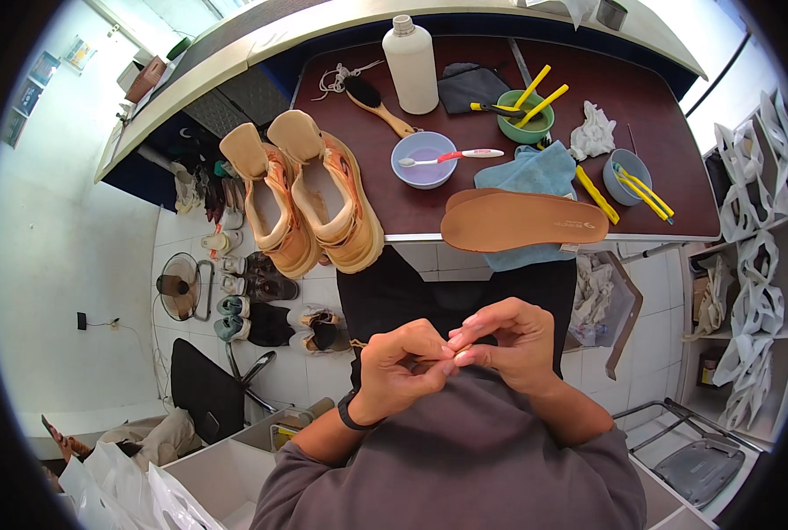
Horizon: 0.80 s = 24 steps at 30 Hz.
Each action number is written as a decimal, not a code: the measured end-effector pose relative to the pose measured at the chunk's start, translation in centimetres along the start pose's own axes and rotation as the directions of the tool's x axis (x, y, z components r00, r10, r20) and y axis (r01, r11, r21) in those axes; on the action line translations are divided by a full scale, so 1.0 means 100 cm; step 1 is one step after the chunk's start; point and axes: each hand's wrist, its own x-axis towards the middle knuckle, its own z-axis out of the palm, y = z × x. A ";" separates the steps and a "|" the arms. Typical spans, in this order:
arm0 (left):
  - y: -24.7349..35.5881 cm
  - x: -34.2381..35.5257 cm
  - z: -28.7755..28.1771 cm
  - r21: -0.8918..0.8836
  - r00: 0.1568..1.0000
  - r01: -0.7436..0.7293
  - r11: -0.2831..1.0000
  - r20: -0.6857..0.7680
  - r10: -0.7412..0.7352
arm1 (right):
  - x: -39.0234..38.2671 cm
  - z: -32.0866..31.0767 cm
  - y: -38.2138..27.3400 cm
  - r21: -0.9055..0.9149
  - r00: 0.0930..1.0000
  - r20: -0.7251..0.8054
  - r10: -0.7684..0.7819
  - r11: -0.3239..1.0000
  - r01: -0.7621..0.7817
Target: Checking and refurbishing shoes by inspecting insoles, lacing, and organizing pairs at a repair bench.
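In front of my chest, above my lap, my left hand (401,367) and my right hand (519,346) meet fingertip to fingertip. Both are closed in a pinch around something small that I cannot make out. On the table beyond lie two tan insoles (518,221), stacked on a light blue cloth (535,170) and overhanging the near edge. To their left, a pair of tan and orange sneakers (337,208) sits at the table edge, without laces. A toothbrush (451,158) with a red and white handle rests across a bowl of liquid (423,180).
The dark red table (341,132) also bears a white bottle (410,71), a wooden brush (378,104), a green bowl (528,132) with yellow-handled brushes, a grey bowl (619,181) and crumpled white cloth (594,132). Several shoes and a fan (180,287) stand on the floor at left.
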 end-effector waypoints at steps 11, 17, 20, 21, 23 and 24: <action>0.000 0.000 0.010 -0.140 0.996 -0.029 0.990 -0.090 0.017 | 0.004 0.012 0.007 -0.081 0.988 0.057 -0.147 0.985 0.151; 0.021 0.011 0.001 0.256 0.994 0.104 0.961 0.012 -0.110 | 0.006 0.005 -0.010 -0.382 0.949 0.027 -0.313 0.874 0.299; 0.024 0.017 -0.006 0.404 0.992 -0.016 0.915 0.119 -0.035 | 0.005 0.000 -0.024 -0.368 0.941 -0.027 -0.337 0.879 0.304; 0.024 0.018 -0.008 0.436 0.984 -0.082 0.896 0.178 0.003 | 0.005 -0.002 -0.029 -0.331 0.941 -0.091 -0.325 0.901 0.280; 0.025 0.016 -0.013 0.453 0.983 -0.083 0.887 0.186 -0.003 | 0.009 -0.009 -0.036 -0.318 0.918 -0.146 -0.368 0.897 0.308; 0.025 0.014 -0.017 0.475 0.981 -0.077 0.876 0.191 -0.017 | 0.011 -0.015 -0.041 -0.324 0.917 -0.122 -0.379 0.889 0.324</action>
